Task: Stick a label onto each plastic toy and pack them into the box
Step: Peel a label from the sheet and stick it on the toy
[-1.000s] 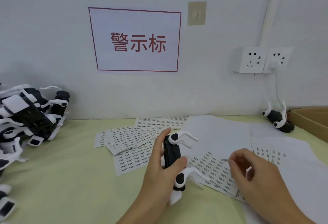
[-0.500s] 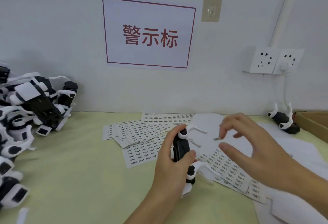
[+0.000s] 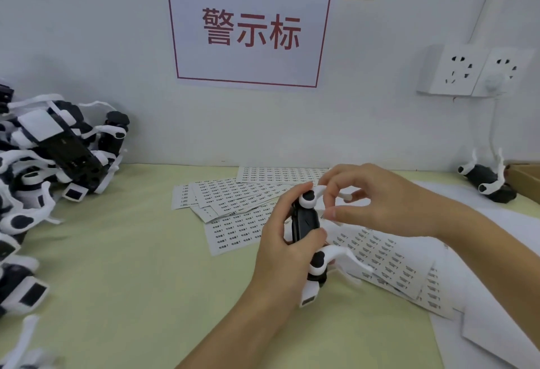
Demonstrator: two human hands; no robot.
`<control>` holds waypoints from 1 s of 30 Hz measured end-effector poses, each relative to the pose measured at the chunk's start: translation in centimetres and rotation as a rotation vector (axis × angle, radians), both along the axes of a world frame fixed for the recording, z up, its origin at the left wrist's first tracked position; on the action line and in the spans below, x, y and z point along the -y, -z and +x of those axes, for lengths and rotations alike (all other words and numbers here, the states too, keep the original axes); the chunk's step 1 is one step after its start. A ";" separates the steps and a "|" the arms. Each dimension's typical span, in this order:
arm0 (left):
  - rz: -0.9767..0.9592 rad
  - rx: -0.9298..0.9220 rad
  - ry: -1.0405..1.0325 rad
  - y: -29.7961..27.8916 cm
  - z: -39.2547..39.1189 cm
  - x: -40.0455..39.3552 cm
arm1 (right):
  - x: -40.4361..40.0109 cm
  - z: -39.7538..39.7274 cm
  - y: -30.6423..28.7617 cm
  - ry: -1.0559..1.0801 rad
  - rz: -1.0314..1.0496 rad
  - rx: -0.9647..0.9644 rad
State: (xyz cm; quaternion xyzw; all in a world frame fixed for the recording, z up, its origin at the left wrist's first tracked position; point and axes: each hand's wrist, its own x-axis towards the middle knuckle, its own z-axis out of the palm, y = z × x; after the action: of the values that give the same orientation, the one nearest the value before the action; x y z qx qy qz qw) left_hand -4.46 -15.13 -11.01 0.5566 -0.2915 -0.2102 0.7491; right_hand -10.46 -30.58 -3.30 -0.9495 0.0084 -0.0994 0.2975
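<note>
Head view: the toy (image 3: 306,222) is gripped upright at centre by the left hand (image 3: 283,254), fingers curled round its black body. The right hand (image 3: 377,202) is held against the toy's right side, thumb and forefinger pinched together; a label (image 3: 322,217) appears to be held at the thumb tip, though it is too small to be made out clearly.

The label could be laid crooked or creased if it is pressed before being squared to the body. It could also cling to the fingertip if pulled away too soon. The toy's white arms, jutting at 3 o'clock, could be snagged by the right hand.

Label sheets (image 3: 245,207) lie beneath the hands. Open mat (image 3: 122,257) is left at 9 o'clock, bounded by the toy pile (image 3: 55,152). The box (image 3: 526,181) edge shows at 3 o'clock, a loose toy (image 3: 488,178) just beside it
</note>
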 end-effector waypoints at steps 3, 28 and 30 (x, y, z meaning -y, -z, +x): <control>0.000 0.015 0.003 0.1 -0.1 0.0 | -0.2 0.1 0.0 -0.021 -0.005 0.008; -0.006 0.079 -0.022 0.4 0.1 0.3 | -1.6 0.1 -0.5 0.022 -0.225 0.104; -0.009 0.084 -0.024 0.4 0.1 0.3 | -1.6 0.0 -0.5 0.017 -0.211 0.088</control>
State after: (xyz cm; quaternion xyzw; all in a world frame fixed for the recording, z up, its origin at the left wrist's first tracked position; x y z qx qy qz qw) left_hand -4.38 -15.40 -11.46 0.5650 -0.3170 -0.1762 0.7411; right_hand -10.44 -29.02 -2.78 -0.9701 -0.0071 -0.1438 0.1953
